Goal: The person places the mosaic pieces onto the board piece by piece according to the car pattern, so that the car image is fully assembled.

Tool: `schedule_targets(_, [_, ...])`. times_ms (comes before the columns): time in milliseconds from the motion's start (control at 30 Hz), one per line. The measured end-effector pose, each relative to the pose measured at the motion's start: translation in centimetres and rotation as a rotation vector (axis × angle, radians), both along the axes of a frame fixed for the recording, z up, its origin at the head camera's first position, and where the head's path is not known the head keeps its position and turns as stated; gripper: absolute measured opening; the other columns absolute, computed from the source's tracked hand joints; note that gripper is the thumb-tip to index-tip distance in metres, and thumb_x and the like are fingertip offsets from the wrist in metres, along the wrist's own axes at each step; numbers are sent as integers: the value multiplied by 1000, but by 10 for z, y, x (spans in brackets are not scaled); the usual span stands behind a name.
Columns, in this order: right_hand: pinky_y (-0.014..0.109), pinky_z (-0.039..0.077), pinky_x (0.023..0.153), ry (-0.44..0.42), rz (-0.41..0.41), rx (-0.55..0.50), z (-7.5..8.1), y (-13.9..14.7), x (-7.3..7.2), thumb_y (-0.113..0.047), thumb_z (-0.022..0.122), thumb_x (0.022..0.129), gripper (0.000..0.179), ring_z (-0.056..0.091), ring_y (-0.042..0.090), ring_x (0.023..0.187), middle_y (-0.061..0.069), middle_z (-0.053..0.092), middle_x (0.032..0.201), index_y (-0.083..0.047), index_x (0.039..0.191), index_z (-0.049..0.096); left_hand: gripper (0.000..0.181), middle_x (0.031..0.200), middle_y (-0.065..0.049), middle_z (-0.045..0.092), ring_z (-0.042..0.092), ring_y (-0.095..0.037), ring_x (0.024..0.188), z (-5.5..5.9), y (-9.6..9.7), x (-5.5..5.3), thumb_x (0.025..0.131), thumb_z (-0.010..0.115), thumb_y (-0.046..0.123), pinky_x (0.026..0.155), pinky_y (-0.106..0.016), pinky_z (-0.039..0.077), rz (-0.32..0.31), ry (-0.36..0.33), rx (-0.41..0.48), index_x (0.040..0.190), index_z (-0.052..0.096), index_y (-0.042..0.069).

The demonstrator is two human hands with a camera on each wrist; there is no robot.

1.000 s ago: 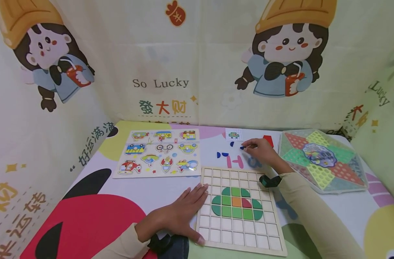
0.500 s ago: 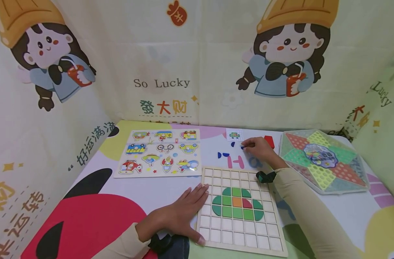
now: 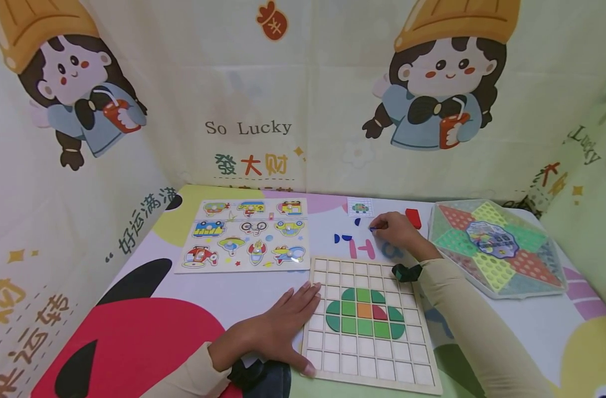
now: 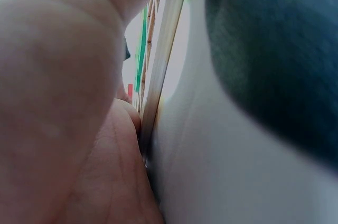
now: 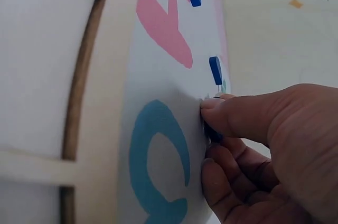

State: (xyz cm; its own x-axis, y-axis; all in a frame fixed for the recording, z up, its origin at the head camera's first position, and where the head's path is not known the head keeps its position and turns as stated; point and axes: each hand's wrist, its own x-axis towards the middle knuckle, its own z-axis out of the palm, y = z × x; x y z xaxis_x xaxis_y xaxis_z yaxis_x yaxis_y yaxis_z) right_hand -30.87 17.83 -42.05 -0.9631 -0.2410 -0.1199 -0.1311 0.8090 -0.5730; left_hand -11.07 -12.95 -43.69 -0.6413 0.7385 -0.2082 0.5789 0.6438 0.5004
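My right hand (image 3: 401, 232) pinches a small blue half-round piece (image 5: 214, 133) between thumb and fingers, low over the cloth beyond the board. Several like it lie close by, among them a blue piece (image 3: 337, 238) and another blue piece (image 3: 357, 221). Against the left side of a wooden grid board (image 3: 365, 364) rests my left hand (image 3: 280, 326), fingers spread and touching its edge. Green tiles (image 3: 365, 328), one orange tile (image 3: 364, 310) and a red tile (image 3: 379, 313) form a turtle-like shape in the grid. In the left wrist view my hand hides most of the board.
A vehicle puzzle board (image 3: 243, 235) lies at the back left. Behind the blue pieces is a pattern card (image 3: 360, 207). A red piece (image 3: 413, 218) sits beyond my right hand, beside a hexagonal game box (image 3: 497, 243). Printed curtains (image 3: 328, 94) enclose the table.
My right wrist has shifted slightly left while the fingers stay on the blue half-round piece, which now looks a little tilted. My left hand and the board have stayed put.
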Motion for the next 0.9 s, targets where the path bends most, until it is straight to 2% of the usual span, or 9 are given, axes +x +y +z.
schedule_targets(200, [37, 51, 79, 5, -11, 7, -2, -1, 0, -10, 67, 91, 24, 53, 28, 93, 14, 61, 100, -2, 113, 67, 119, 163, 1, -4, -8, -20, 147, 1, 0, 0, 72, 64, 74, 115, -54, 0, 0, -3, 5, 157, 10, 12])
schedule_targets(333, [36, 51, 80, 23, 0, -6, -1, 0, 4, -11, 66, 92, 24, 54, 28, 93, 13, 63, 100, -2, 114, 67, 119, 163, 0, -4, -8, -21, 147, 0, 0, 0, 72, 64, 74, 115, -54, 0, -2, 1, 3, 157, 10, 11])
schedule_targets(633, [37, 52, 81, 92, 95, -16, 5, 1, 20, -7, 67, 92, 22, 57, 27, 91, 14, 66, 104, -1, 112, 71, 120, 163, 1, -4, -9, -20, 147, 0, 2, 1, 71, 64, 75, 115, -53, 1, 14, 4, -13, 157, 11, 11])
schedule_targets(900, [29, 47, 68, 36, 199, -74, 7, -3, 45, -6, 66, 91, 22, 52, 23, 80, 6, 63, 86, -5, 112, 71, 121, 163, 0, -4, -8, -20, 147, 1, 2, 1, 71, 66, 74, 115, -53, 1, 17, 4, -11, 157, 10, 10])
